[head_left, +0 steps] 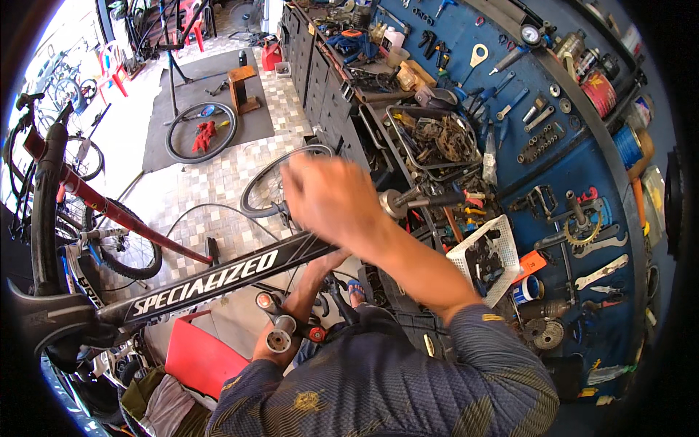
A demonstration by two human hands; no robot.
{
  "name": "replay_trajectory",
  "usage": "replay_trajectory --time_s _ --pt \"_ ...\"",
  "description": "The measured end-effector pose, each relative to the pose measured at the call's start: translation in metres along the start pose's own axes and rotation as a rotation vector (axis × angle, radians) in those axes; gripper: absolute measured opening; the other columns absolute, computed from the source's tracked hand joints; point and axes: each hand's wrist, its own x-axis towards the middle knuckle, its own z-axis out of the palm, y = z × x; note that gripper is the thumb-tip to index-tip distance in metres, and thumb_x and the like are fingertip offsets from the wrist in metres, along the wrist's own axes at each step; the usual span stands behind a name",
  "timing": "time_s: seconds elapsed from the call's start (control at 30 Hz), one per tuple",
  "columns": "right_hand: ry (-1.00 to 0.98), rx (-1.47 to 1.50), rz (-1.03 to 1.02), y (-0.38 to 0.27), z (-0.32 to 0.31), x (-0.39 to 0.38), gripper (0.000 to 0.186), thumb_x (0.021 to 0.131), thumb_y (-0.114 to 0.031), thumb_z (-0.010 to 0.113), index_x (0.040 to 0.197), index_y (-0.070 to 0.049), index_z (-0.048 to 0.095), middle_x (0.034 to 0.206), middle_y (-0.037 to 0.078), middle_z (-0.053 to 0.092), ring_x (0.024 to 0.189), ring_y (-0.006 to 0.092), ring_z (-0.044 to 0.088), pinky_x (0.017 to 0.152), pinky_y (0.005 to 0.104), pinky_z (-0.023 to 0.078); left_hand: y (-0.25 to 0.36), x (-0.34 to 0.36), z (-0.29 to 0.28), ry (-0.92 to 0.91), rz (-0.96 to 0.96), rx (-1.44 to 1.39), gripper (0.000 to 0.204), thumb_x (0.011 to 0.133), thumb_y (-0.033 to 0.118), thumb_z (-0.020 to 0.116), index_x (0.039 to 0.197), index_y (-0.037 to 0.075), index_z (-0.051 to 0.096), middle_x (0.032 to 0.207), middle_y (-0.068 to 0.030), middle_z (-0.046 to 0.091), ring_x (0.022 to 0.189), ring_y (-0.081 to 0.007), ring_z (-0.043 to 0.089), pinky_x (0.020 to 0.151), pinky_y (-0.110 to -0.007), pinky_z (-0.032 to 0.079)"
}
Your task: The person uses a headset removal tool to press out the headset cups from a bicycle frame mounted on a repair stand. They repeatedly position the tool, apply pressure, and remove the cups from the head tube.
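A black bicycle frame (211, 284) with white lettering stretches across in front of me from the left. Above the right part of its tube is my right hand (328, 197), smeared by motion, so its fingers and anything in them cannot be made out. My left hand (332, 261) reaches beneath the tube, which hides its fingers. Close to my left forearm is a round silver metal end piece (279, 339) beside a red knob (316, 333). Just past my right wrist sits a silver metal fitting (393, 204). Below and beyond my right hand a bicycle wheel (251, 195) is partly covered.
A cluttered workbench (371, 95) runs along the right, with a tray of greasy parts (437, 138) and a white basket (484, 255). Tools hang on a blue board (539, 156). A wheel (169, 138) lies on a grey mat (251, 102). A red panel (196, 357) is at lower left.
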Motion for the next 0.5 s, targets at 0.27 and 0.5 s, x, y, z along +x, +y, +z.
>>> replay_trajectory --time_s 0.27,0.5 --pt "-0.126 -0.138 0.259 0.002 -0.026 0.025 0.045 0.096 -0.045 0.068 0.112 -0.003 0.069 0.096 0.023 0.073 0.096 0.0426 0.072 0.085 0.0519 0.057 0.032 -0.005 0.004 0.042 -0.001 0.041 0.052 0.091 0.030 0.078 0.135 0.009 0.062 0.136 -0.0111 0.066 0.126 -0.0264 0.060 0.107 -0.044 0.049" --pt "-0.257 -0.125 0.142 0.112 -0.166 -0.083 0.049 0.085 -0.057 0.078 0.096 -0.009 0.075 0.080 0.011 0.072 0.075 0.0296 0.072 0.066 0.0405 0.055 0.032 -0.004 -0.003 -0.120 -0.226 -0.058 0.049 0.095 0.022 0.066 0.141 0.008 0.061 0.142 -0.0076 0.063 0.134 -0.0215 0.055 0.112 -0.040 0.045"
